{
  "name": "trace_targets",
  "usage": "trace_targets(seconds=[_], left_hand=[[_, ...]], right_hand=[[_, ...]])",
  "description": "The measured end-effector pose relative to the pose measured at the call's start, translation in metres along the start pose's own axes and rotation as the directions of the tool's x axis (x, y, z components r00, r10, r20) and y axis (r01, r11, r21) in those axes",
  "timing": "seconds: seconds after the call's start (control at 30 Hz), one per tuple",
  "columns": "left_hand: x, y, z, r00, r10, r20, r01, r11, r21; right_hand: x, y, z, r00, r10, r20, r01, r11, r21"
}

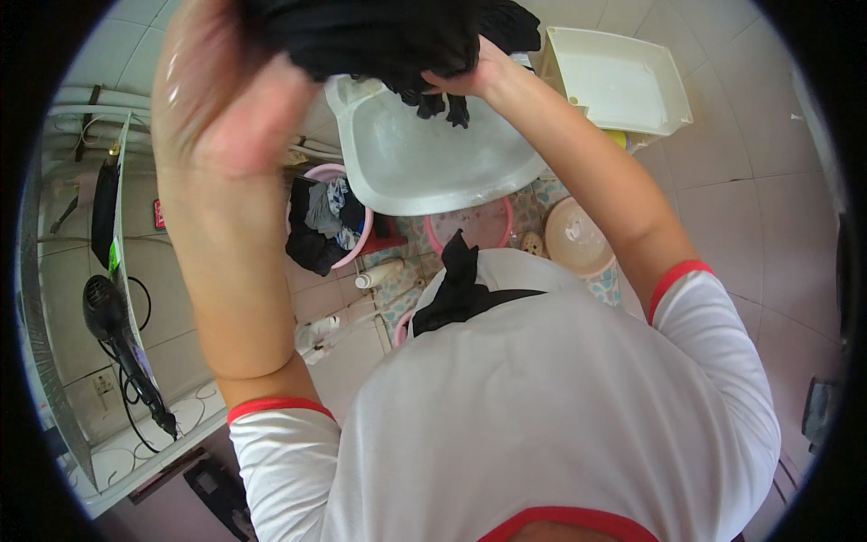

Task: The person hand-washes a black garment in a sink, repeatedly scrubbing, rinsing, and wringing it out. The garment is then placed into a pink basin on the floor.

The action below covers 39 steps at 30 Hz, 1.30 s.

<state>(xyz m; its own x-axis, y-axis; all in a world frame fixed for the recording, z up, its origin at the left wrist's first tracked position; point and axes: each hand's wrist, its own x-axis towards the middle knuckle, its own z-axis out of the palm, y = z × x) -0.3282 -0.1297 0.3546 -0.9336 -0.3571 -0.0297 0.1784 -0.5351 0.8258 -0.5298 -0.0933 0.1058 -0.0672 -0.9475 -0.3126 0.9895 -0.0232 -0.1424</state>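
A bunched black cloth garment (379, 37) is held up high over a white washbasin (433, 176), its thin lower ends hanging above the bowl. My left hand (237, 101), wet and blurred, is raised at the garment's left side. Its fingertips are cut off by the frame or covered by the cloth. At the other side, my right hand (471, 71) grips the garment from below, its fingers partly hidden in the folds. More black cloth (511, 27) shows just beyond my right hand.
A pink bucket (362, 247) of clothes stands left of the basin. Beneath are a pink basin (474, 220), a beige basin (579, 237) and a white bottle (379, 273). A cream plastic bin (623, 81) is at the right. A black hair dryer (112, 318) rests on a left-hand shelf.
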Motion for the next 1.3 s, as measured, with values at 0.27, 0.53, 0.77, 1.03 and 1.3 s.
trace_targets(seconds=[0.27,0.53,0.77,1.03,1.3], left_hand=[[0.0,-0.1,-0.216,0.864,0.022,-0.503,-0.066,0.995,-0.07],[0.03,-0.313,-0.212,0.882,0.093,-0.461,-0.328,0.824,-0.462],[0.02,-0.289,-0.207,0.907,0.117,-0.405,-0.339,0.773,-0.536],[0.04,-0.208,-0.217,0.95,0.174,-0.26,-0.29,0.803,-0.52],[0.07,-0.183,-0.173,0.942,0.327,-0.07,-0.3,0.736,-0.607]], right_hand=[[-0.075,-0.006,0.002,0.984,0.129,0.121,-0.155,0.958,0.24],[-0.064,0.074,0.045,0.997,0.059,0.049,-0.063,0.996,0.071],[-0.077,0.108,0.018,0.976,0.2,0.091,-0.217,0.938,0.269],[-0.083,0.093,-0.025,0.968,0.114,-0.224,-0.137,0.987,-0.089],[-0.082,0.087,-0.02,0.837,0.367,-0.406,-0.234,0.911,0.341]])
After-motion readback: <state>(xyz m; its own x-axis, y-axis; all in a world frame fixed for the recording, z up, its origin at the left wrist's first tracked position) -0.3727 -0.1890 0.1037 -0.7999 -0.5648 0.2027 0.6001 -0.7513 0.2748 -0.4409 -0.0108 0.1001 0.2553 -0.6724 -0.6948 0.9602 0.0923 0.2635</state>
